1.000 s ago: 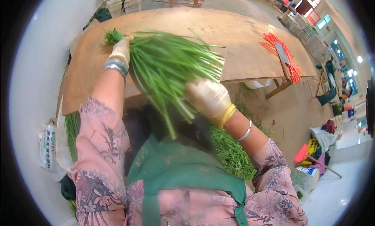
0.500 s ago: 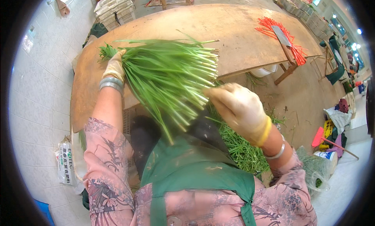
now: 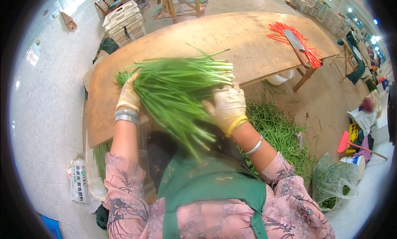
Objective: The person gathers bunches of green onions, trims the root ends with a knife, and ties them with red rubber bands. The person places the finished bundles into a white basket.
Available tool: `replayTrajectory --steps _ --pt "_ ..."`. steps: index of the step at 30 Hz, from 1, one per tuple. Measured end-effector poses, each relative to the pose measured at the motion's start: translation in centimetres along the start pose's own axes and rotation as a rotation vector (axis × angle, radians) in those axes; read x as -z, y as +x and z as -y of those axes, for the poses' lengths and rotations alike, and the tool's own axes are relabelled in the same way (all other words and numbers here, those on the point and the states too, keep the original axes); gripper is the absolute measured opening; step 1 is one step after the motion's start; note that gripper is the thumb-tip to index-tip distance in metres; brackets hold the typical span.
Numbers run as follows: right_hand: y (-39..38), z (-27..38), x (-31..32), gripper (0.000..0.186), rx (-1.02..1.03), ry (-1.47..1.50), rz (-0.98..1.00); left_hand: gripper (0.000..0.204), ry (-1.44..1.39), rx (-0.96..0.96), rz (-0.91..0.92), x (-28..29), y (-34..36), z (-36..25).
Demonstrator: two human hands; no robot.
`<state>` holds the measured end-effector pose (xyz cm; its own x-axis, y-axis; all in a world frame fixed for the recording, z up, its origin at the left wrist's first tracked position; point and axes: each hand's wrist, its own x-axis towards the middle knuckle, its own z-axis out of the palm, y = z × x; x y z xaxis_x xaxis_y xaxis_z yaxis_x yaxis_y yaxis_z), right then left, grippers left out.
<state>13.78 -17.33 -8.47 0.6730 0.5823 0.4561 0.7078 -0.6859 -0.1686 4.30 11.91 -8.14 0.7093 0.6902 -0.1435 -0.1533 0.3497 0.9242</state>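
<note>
My left hand [image 3: 128,95], in a cream glove, grips the leafy end of a bunch of long green stalks [image 3: 169,80] held over the near edge of a wooden table [image 3: 173,38]. The bunch fans rightward to pale cut ends, with some leaves drooping toward my green apron [image 3: 209,185]. My right hand [image 3: 225,104], gloved, has its fingers curled at the lower pale stems; its fingertips are partly hidden. A cleaver [image 3: 295,42] lies on a pile of red strips [image 3: 314,57] at the table's right.
Stacked white crates [image 3: 122,20] stand beyond the table's left, beside the tiled wall [image 3: 45,98]. Loose greens [image 3: 277,135] cover floor below, right of me. A plastic bag of greens [image 3: 333,185], a bucket and a pink-headed tool [image 3: 343,142] are at right.
The bunch has shifted down and slightly right with my left hand. My right hand has moved up and left to the stem ends, after moving rightward earlier.
</note>
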Motion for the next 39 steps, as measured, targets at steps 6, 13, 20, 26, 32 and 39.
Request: replayTrajectory --steps 6,13,20,26,32,39 --pt "0.4 0.7 -0.7 0.048 -0.142 0.271 0.064 0.034 -0.252 0.170 -0.107 1.1 0.7 0.2" --pt "2.1 1.7 0.1 0.040 -0.242 0.300 0.361 0.034 -0.202 0.100 -0.008 1.0 0.7 0.2" --pt "1.1 1.4 2.5 0.028 -0.150 0.027 0.535 0.031 -0.196 0.149 -0.041 0.6 0.2 0.2" --pt "-5.4 -11.7 1.0 0.024 -0.482 -0.152 0.596 0.029 -0.231 0.192 -0.062 0.3 0.4 0.1" --pt "-11.5 -17.9 -0.6 0.032 -0.519 -0.273 0.769 0.029 -0.243 0.289 -0.085 1.2 2.0 0.8" --pt "-5.0 -6.0 1.5 0.045 -0.091 0.513 0.230 0.033 -0.215 0.300 -0.089 0.5 0.7 -0.1"
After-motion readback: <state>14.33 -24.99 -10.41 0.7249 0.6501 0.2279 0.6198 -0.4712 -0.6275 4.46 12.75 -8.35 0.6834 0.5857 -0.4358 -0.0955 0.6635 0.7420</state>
